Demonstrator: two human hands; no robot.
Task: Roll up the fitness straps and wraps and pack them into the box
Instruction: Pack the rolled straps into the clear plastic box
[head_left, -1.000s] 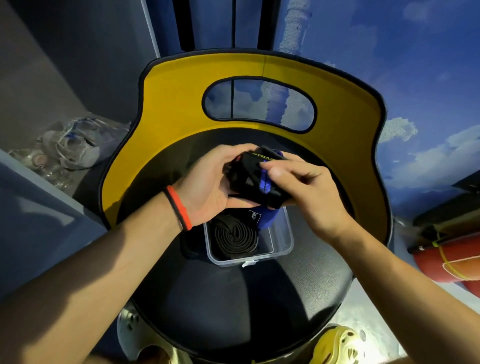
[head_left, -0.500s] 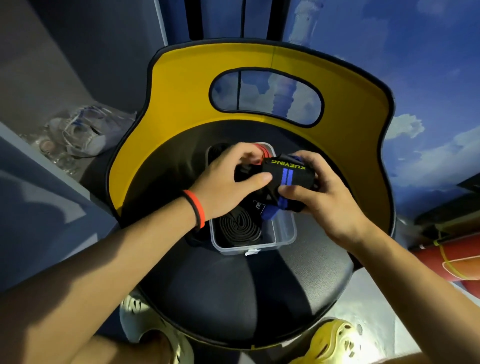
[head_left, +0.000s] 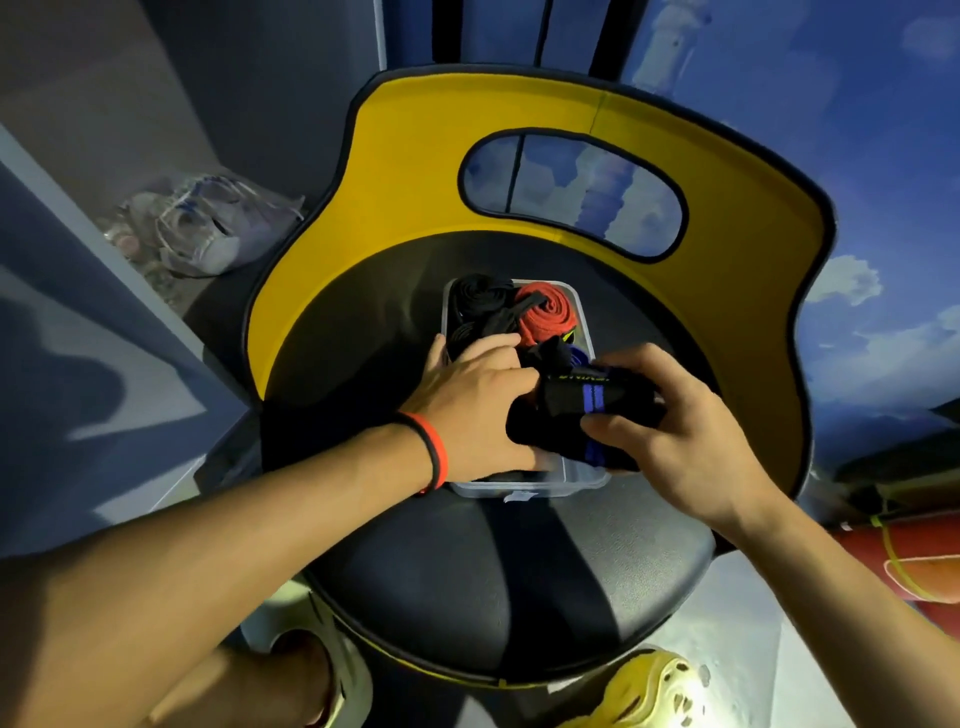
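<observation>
Wrap (head_left: 587, 415) (black, blue stripe, rolled) now lowered from above box (head_left: 519, 491) into its near right corner, right hand (head_left: 675, 431) fingers clamped round it. Left hand (head_left: 478, 410) off roll, fingers stretched flat over packed straps (head_left: 478, 301), likely making room. Red roll (head_left: 545, 312) already in.

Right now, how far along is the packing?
Done: a rolled red strap and black rolls lie in the clear plastic box. In hand: the right hand grips a black blue-striped wrap over it; the left hand reaches inside. Left: probably seating this wrap.
</observation>
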